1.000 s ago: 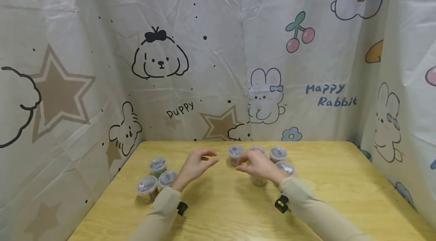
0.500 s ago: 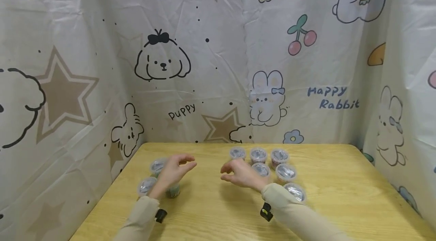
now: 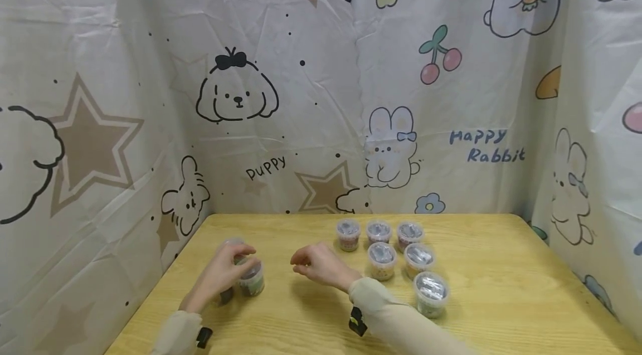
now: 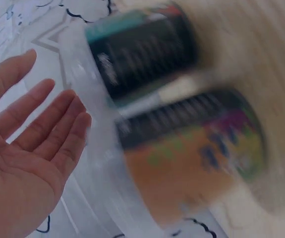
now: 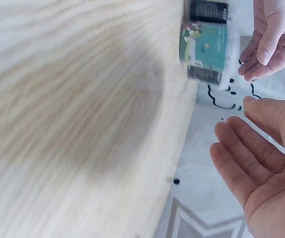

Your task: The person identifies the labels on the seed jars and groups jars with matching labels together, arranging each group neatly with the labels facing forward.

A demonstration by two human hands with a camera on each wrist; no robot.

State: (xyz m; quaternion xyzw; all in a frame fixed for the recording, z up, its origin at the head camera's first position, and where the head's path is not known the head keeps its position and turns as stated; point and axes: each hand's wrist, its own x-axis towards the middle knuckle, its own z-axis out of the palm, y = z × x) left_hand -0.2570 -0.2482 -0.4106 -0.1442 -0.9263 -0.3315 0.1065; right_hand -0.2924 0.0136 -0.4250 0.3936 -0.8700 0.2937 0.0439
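Observation:
Small clear plastic tubs with silvery lids and printed labels stand in two groups. My left hand is over the left group, thumb and fingers apart beside a green-labelled tub. Another tub is mostly hidden under that hand. In the left wrist view the left palm faces a dark-and-teal tub and an orange-labelled tub, both blurred, with a gap between fingers and tubs. My right hand hovers above the table between the groups, holding nothing; its fingers are slightly bent in the right wrist view.
On the right, several tubs stand in rows, among them a back-left tub, a middle tub and a front tub. The wooden table ends at a printed cloth behind and at both sides.
Both hands have moved left. The left hand is lower and nearer, over the left tubs; the right hand has left the right-hand tubs, which now show fully.

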